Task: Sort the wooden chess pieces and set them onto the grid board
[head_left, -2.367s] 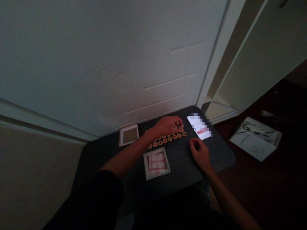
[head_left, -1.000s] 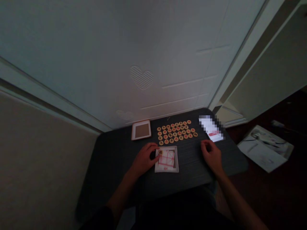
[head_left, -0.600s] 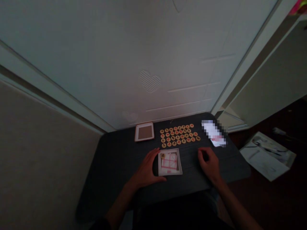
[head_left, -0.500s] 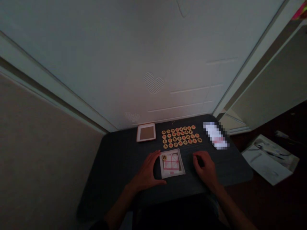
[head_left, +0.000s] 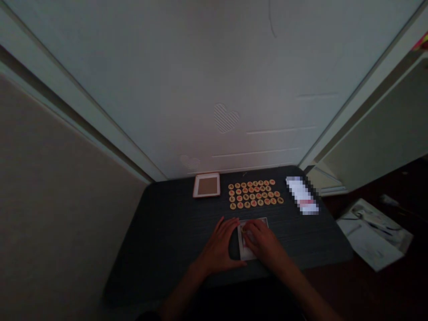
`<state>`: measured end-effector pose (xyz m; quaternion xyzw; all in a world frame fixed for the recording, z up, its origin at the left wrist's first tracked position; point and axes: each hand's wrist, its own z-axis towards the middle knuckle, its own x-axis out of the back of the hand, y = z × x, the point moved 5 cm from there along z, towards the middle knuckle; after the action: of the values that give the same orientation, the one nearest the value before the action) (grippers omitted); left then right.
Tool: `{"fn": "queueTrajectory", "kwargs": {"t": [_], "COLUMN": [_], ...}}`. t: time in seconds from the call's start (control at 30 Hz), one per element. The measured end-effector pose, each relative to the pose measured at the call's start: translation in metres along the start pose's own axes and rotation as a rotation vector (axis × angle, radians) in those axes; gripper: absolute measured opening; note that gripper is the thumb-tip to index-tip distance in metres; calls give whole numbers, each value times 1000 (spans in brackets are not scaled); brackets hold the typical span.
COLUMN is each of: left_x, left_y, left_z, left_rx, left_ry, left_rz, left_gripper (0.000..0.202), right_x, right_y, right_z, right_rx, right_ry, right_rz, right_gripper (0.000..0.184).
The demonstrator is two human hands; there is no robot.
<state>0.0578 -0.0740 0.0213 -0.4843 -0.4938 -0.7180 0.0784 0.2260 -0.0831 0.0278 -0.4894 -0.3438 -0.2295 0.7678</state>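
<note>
A shallow white box lies on the dark table in front of me. My left hand is open beside it, thumb and fingers spread around its left side, fingertips at the far left corner. Inside the box, my right hand is closed at the fingertips on a round Chinese chess piece, which is mostly hidden by the fingers. The hand also covers much of the pink-lined sheet in the box. Beyond the box, several round Chinese chess pieces with red or dark characters lie in rows.
A red-edged white box lid lies at the table's back left. A bright, pixelated rectangle is at the right. The dark table meets a white panel behind. An open white box stands lower, off to the right.
My right hand has moved left from beside the box into it and closed on the chess piece there. My left hand stays spread at the box's left side. The view has shifted slightly.
</note>
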Motion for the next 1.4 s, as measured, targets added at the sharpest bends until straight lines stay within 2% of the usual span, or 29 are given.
{"fn": "queueTrajectory", "kwargs": {"t": [0.27,0.93,1.1,1.27,1.4], "left_x": [0,-2,-2,-3,-3], "left_y": [-2,-5,-5,-7,-9], "left_z": [-1,-1,-2,-2,-2], "left_rx": [11,1,-21,-17,-6], "left_ry": [28,53,54,44,52], "left_rz": [-4,10,33,36,34], "left_gripper": [119,120,119,120,123], "right_x": [-15,-34,-34,-32,-31], "right_y": [3,17,17,14,15], "right_z": [3,2,-1,-1,0], "right_rx": [-49,-61,-96,-74,-72], "right_ry": [-20,2,20,-2,18], "right_rz": [-13,-6,-11,-19,-4], "right_gripper": [21,12,8,17,16]}}
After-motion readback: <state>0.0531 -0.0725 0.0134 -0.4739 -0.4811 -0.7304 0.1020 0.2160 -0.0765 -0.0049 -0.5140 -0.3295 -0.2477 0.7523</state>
